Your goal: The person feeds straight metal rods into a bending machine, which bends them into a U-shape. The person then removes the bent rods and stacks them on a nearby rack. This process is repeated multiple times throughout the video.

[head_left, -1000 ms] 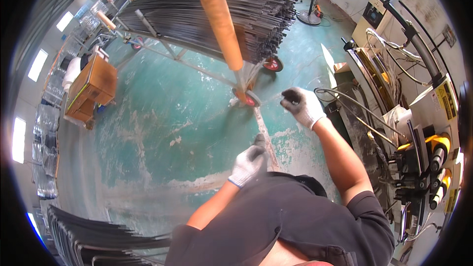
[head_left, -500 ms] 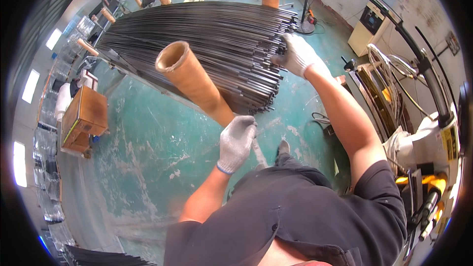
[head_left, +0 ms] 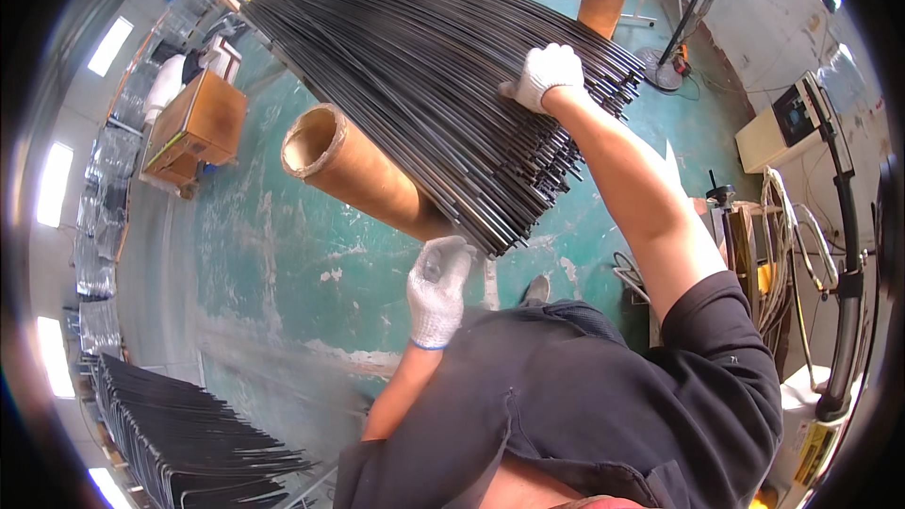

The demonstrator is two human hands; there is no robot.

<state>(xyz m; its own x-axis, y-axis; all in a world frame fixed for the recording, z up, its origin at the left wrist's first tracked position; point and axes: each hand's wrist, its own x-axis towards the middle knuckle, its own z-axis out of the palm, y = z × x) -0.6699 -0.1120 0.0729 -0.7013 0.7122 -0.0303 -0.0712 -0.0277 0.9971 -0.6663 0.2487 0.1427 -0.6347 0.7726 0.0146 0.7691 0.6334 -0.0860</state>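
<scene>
A wide bundle of long dark rods (head_left: 405, 66) lies ahead of me, its near ends bunched at the right. My right hand (head_left: 549, 75), in a white knit glove, rests on top of the rods close to those ends. Its fingers are curled down onto them and the thumb points left; how many rods they grip is hidden. Below the nearest rod ends is my left hand (head_left: 439, 290), also gloved. Its fingers are loosely bent with the thumb apart, and I see nothing in them. A thick tan cardboard tube (head_left: 372, 179) stands up beside the bundle, just beyond the left hand.
Another cardboard tube (head_left: 601, 5) rises at the far right of the rods. A brown wooden cabinet (head_left: 203, 123) stands at left. More dark rods (head_left: 189, 438) lie at lower left. At right are a water dispenser (head_left: 778, 127), coiled hoses (head_left: 778, 245) and a black pole (head_left: 842, 311).
My view has turned, shifting the bundle rightward. My right hand has gone from the rod ends onto the top of the bundle. My left hand has loosened from a fist beside the tube.
</scene>
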